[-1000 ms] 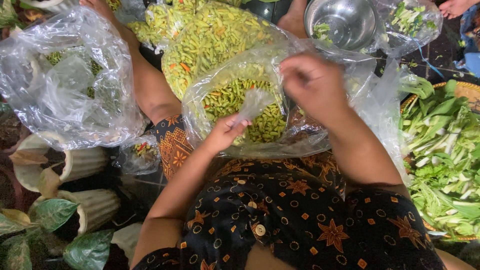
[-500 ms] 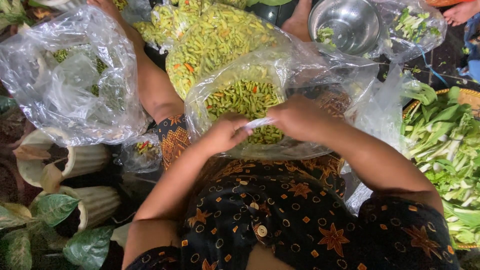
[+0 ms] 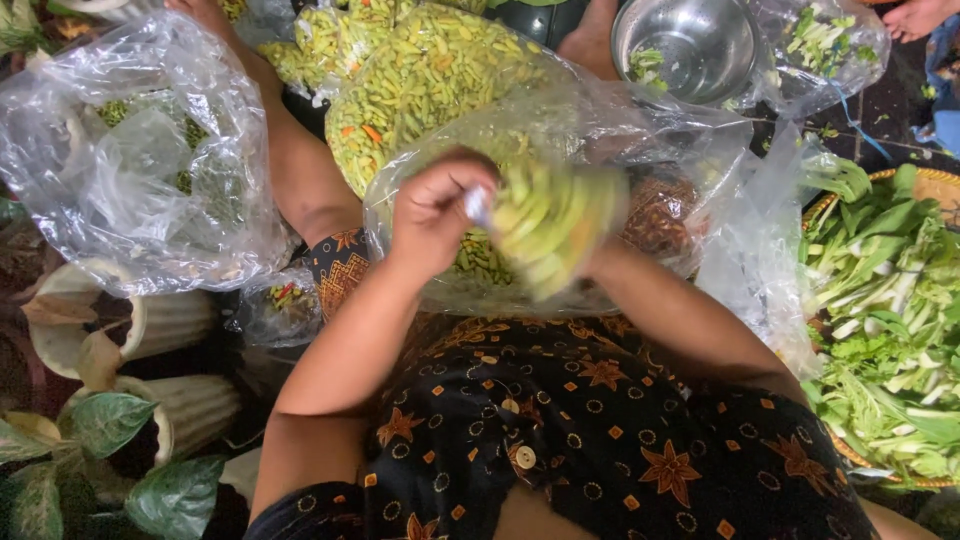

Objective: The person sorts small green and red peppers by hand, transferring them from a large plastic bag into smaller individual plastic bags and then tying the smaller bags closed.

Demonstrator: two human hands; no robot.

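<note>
One small clear bag of green chillies (image 3: pixel 548 225) sits at the centre, blurred with motion, just in front of the person's chest and above the dark patterned garment (image 3: pixel 590 430). The left hand (image 3: pixel 435 210) is curled into a fist, fingers closed tight on the twisted neck of that small bag. The right hand is hidden behind the blurred bag; only its forearm (image 3: pixel 680 320) shows, running up from the lower right, so I cannot tell how its fingers stand.

Just behind the small bag lies one large clear bag of green chillies (image 3: pixel 430 80) with a few orange ones mixed in. Left of the small bag is one more big clear bag (image 3: pixel 140 160), crumpled, holding darker greens, and another person's bare arm (image 3: pixel 290 170) passes between it and the large bag. Beyond the small bag, to the right, stands one steel bowl (image 3: pixel 690 40). Right of the small bag, one woven tray (image 3: pixel 935 180) carries leafy greens.
</note>
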